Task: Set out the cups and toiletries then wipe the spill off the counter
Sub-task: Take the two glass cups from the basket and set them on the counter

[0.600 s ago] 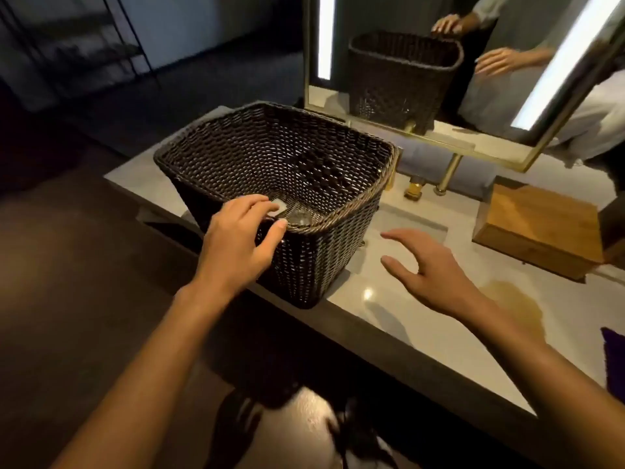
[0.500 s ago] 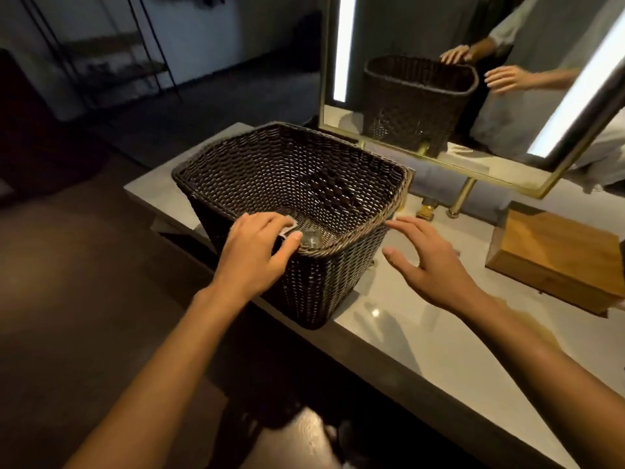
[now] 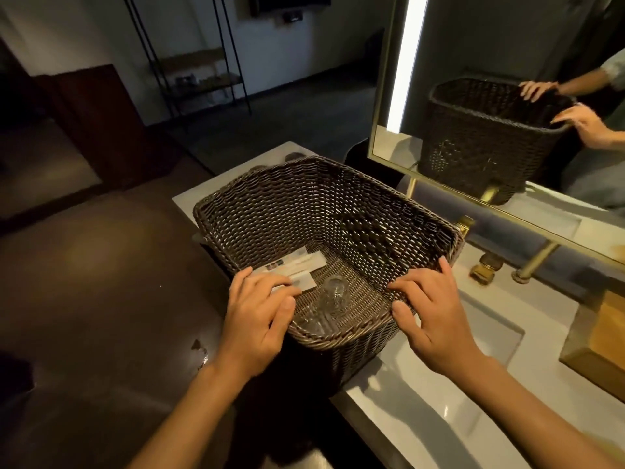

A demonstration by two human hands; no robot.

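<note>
Head view: basket (image 3: 355, 238) holds glass cups (image 3: 329, 296), packets' (image 3: 297, 269) print unreadable.

glass cups (image 3: 324, 304) in basket (image 3: 341, 204)

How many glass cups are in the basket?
2, as far as I can tell. One clear cup lies on the basket floor near the middle; another lies closer to the near rim, by the left hand. Glass is hard to see; more may hide.

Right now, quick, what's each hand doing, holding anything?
Left hand: open, fingers resting on the near rim of the wicker basket, holding nothing.
Right hand: open, fingers on the basket's right rim, holding nothing.
</note>
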